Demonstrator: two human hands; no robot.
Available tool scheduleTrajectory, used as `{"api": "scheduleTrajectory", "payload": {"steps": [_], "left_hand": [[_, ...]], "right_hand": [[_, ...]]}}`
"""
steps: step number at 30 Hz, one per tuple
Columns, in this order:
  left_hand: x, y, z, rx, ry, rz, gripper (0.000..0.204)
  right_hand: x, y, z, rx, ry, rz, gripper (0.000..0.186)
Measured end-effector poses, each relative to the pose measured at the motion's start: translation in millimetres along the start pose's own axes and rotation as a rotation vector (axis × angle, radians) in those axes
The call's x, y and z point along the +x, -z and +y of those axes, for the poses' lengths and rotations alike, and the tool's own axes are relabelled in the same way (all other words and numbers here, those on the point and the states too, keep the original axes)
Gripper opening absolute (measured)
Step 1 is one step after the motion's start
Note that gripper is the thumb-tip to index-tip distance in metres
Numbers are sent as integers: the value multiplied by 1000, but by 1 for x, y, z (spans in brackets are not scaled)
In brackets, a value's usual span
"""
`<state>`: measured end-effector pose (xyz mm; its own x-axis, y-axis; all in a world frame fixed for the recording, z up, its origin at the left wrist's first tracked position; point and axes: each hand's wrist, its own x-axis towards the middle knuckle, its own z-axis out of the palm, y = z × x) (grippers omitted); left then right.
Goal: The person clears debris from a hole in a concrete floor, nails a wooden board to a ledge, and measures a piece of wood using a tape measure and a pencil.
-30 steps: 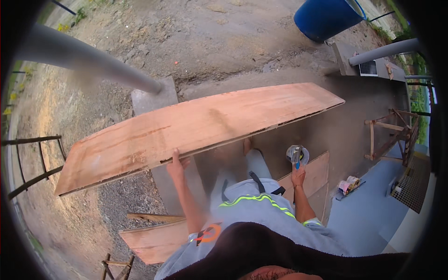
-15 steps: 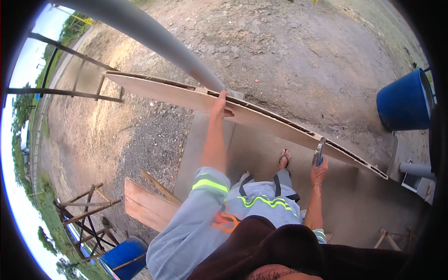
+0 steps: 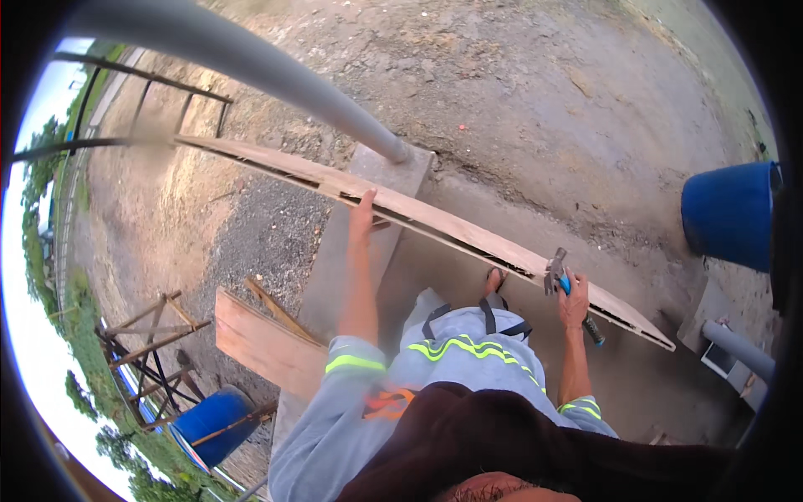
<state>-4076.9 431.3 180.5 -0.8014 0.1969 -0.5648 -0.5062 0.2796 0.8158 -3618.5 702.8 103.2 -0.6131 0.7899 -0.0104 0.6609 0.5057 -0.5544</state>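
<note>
A long, thin wooden panel (image 3: 468, 227) stands on edge across the view, slanting from far left to near right. It looks like a hollow-core door, with a dark gap running along its split edge. My left hand (image 3: 365, 214) is closed round that edge, left of the middle, its fingers partly hidden behind the wood. In my right hand (image 3: 575, 305) is a claw hammer (image 3: 555, 269) with a blue and black handle. The hammer's metal head is at the panel's edge, right of the middle; whether it touches the wood I cannot tell.
Beyond the panel a grey round post (image 3: 335, 109) rises from a concrete base (image 3: 393, 167). A blue barrel (image 3: 726, 213) stands at right, another blue barrel (image 3: 216, 425) at lower left. Boards (image 3: 266, 339) lean at left near a wooden trestle (image 3: 150, 335). Gravel (image 3: 272, 226) borders the concrete.
The panel has tipped over, so its other broad face now shows, and its near end has dropped lower. My left hand moved left and nearer with it. The hammer has turned in my right hand.
</note>
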Motion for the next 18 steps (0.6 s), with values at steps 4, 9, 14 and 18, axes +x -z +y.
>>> {"api": "scheduleTrajectory", "payload": {"steps": [4,9,14,18], "left_hand": [[1,17,3,43,58,-2,59],[12,27,-5,-17,114,-5,73],[-3,4,-4,23,106,48,77],[-16,-1,1,-11,53,-12,79]], "right_hand": [[11,5,16,3,71,-201,36],[26,19,33,-3,182,-276,48],[14,0,69,-211,159,-338,39],[21,-27,66,-377,84,-505,31]]}}
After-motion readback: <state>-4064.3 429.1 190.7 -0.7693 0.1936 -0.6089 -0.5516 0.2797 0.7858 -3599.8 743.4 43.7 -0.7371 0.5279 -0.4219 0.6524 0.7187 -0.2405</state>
